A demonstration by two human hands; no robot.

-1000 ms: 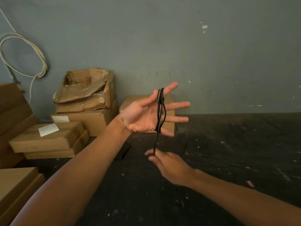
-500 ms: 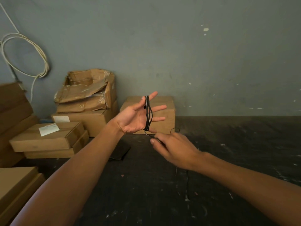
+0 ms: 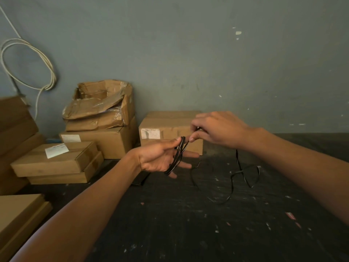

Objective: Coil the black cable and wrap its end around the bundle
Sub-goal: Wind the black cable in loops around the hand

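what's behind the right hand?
A closed cardboard box against the wall, with a white label. The right hand, pinching the black cable, covers the box's upper right corner.

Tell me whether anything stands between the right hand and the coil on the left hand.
Nothing visible does. The right hand pinches the black cable right beside the coil wound on the left hand; the loose rest hangs free toward the dark table.

cardboard boxes point(image 3: 171, 129) behind, dark table point(image 3: 188, 224) open

Cable point(image 3: 178, 156) looped round left hand point(image 3: 160, 159); right hand point(image 3: 217, 129) just right; boxes point(image 3: 105, 129) behind.
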